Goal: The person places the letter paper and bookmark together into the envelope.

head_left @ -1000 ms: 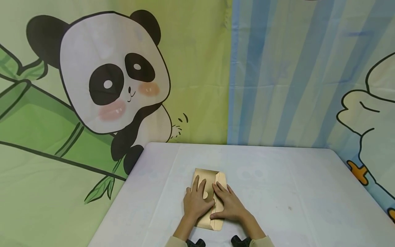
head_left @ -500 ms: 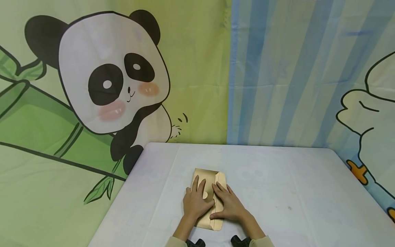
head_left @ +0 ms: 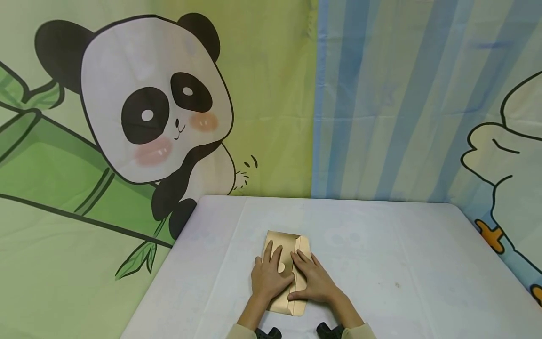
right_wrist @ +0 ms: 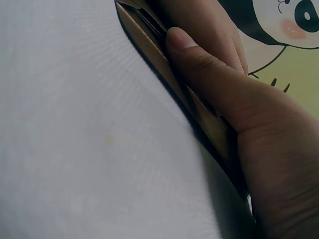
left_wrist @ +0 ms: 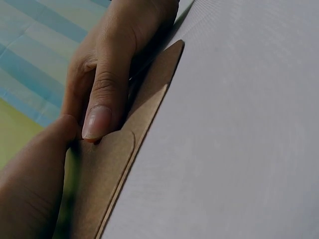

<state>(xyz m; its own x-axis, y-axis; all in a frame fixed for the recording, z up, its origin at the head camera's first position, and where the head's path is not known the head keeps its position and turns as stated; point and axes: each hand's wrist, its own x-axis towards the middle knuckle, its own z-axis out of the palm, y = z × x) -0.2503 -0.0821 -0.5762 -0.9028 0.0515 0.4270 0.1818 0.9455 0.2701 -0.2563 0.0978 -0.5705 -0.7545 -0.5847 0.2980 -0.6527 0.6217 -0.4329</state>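
A gold-tan paper envelope [head_left: 283, 239] lies flat on the white table, its long side running away from me. Along its right side runs a paler flap [head_left: 303, 242]. My left hand [head_left: 268, 280] rests on the envelope's left part with spread fingers, thumb reaching towards the flap's crease. On the flap lies my right hand [head_left: 318, 282], fingers extended and thumb apart. The left wrist view shows the envelope's brown edge [left_wrist: 104, 164] with the right thumb on it. In the right wrist view the right thumb touches the envelope [right_wrist: 149, 47] near the left hand [right_wrist: 204, 20].
The white table [head_left: 372, 245] stretches to a rounded far edge. Behind it hangs a cloth backdrop [head_left: 275, 94] with a panda and blue stripes. Black wrist devices [head_left: 268, 333] show at both cuffs, close to the bottom of the head view.
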